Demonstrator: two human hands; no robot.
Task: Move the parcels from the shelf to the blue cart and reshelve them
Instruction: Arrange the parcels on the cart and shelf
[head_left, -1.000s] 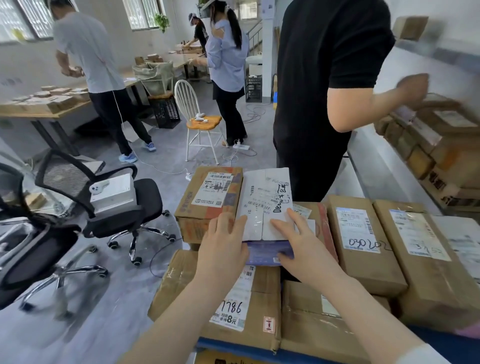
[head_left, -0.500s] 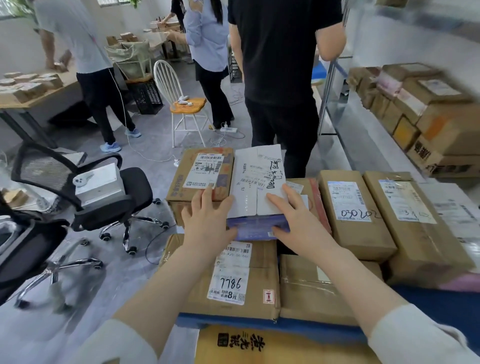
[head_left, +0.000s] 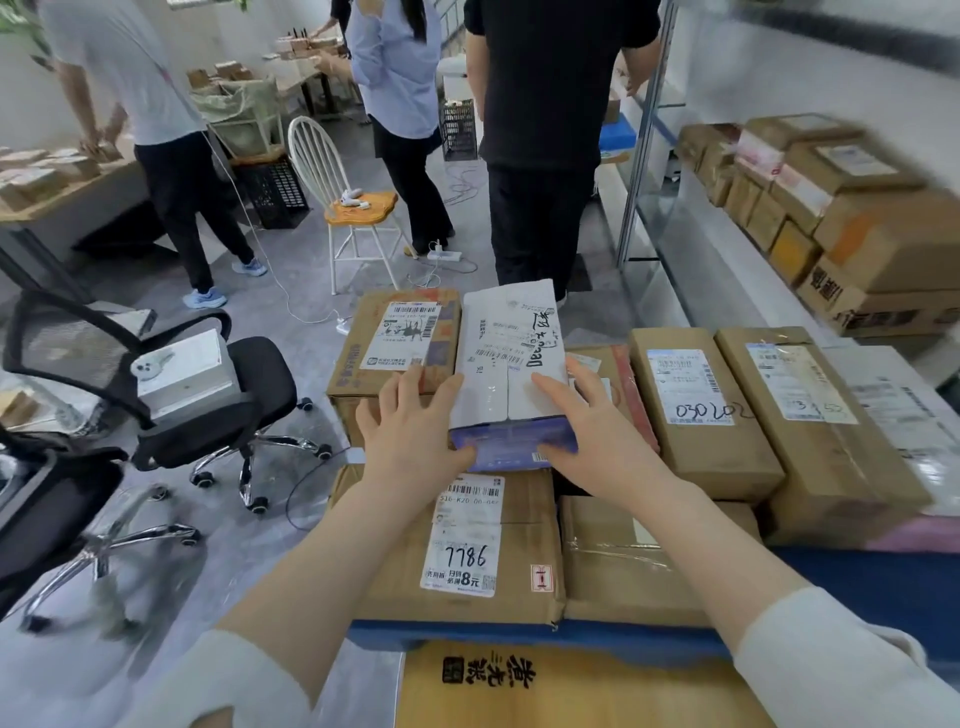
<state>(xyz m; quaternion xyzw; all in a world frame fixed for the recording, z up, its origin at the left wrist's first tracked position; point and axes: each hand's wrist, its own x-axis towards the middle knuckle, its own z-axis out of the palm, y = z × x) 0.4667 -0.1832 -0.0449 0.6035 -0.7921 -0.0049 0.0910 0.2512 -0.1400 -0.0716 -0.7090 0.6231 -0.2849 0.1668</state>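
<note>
Counting in the head view: eight parcels sit on the blue cart (head_left: 857, 587), with one yellow box (head_left: 571, 686) below its near edge, at the bottom of the frame. Seven of the eight are brown or white packages lying flat. The eighth is the white parcel (head_left: 511, 358) in the middle of the frame, resting on top of the others.

Three people stand across the top of the frame. Two black office chairs (head_left: 208, 395) are at the left and one white wooden chair (head_left: 343, 208) is above centre. At the upper right, the shelf (head_left: 691, 249) carries a blurred stack of brown boxes.

The white parcel lies between the two hands. The left hand (head_left: 415, 431) is against its left edge, fingers spread and nearly straight over the neighbouring brown box (head_left: 395, 343), thumb across the parcel's purple near end. The right hand (head_left: 597, 436) lies on its right edge, fingers nearly straight on the top face, thumb down at the near end. Neither hand closes round it; both press in from the sides.

The parcel's long axis runs almost straight up the frame, away from the wearer. Its purple end faces the camera, and its labelled face is turned up.
</note>
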